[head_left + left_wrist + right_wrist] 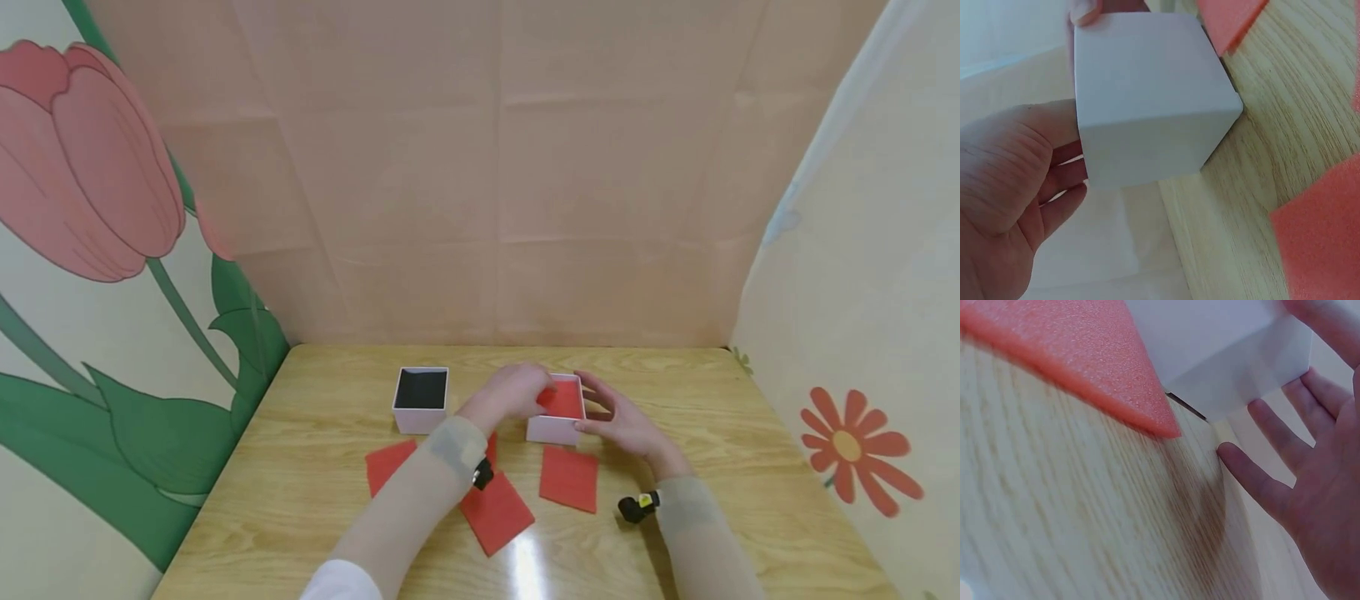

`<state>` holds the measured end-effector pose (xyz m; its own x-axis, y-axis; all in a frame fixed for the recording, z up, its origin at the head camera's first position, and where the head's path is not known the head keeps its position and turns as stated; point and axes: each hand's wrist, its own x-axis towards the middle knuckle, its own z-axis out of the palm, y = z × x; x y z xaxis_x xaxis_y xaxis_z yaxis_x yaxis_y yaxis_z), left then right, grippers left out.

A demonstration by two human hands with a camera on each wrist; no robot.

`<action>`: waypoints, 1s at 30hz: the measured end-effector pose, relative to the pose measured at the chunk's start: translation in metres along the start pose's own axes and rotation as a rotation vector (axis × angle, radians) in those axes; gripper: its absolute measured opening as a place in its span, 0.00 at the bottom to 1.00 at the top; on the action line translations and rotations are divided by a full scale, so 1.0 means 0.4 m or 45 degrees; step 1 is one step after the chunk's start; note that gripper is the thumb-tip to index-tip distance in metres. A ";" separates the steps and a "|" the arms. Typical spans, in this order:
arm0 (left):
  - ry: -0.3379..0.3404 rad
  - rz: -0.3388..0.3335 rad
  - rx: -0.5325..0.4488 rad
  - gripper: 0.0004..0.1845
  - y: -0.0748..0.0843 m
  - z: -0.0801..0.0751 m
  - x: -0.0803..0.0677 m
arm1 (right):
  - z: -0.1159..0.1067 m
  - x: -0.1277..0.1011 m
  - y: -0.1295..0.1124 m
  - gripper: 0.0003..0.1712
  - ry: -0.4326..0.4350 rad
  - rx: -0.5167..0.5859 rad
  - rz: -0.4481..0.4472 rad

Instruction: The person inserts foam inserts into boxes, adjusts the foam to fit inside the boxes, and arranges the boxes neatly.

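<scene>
Probably a staged recording booth: a wooden table (pixel 315 500) enclosed by flower-painted panels (pixel 97 275) and a creased pink backdrop (pixel 495 183).

A: What is seen up close in this view?

B: A wooden table (pixel 1085 506) is shown, its grain running across most of the view. A red foam sheet (pixel 1066 347) is laid on it at the top left, 1 corner pointed toward a white box (pixel 1229 344).

A: And the hand?

B: The right hand (pixel 1310 456) is seen at the right edge, fingers (pixel 1254 475) spread and fairly straight beside the box. At least 3 fingers can be counted. 1 fingertip is set on or just over the table. Whether the box is actually touched cannot be told; it is cut off by the top edge.
</scene>
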<state>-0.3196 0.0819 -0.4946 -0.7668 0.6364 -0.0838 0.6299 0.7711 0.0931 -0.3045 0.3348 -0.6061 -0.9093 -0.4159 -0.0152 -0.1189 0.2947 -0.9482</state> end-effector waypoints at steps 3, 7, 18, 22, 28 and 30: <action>0.031 0.062 0.050 0.13 0.002 0.002 0.003 | 0.003 0.001 0.000 0.58 0.004 -0.007 -0.003; 0.047 0.080 0.002 0.15 0.009 0.006 0.006 | 0.008 0.006 -0.003 0.58 -0.002 -0.011 -0.038; 0.035 0.031 -0.093 0.19 0.011 0.017 0.006 | 0.020 0.009 -0.016 0.57 -0.026 0.012 -0.068; 0.024 0.021 -0.085 0.20 0.007 0.013 0.004 | 0.023 0.013 -0.020 0.56 -0.028 0.007 -0.061; 0.068 0.063 -0.108 0.20 -0.011 0.021 -0.010 | 0.030 0.018 -0.026 0.56 -0.039 -0.007 -0.058; 0.089 0.070 -0.162 0.21 -0.019 0.021 -0.022 | 0.029 0.019 -0.024 0.57 -0.044 -0.005 -0.055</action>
<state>-0.3167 0.0705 -0.5029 -0.7412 0.6713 -0.0060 0.6537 0.7238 0.2209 -0.3057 0.3186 -0.6008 -0.8891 -0.4576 0.0151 -0.1597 0.2792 -0.9469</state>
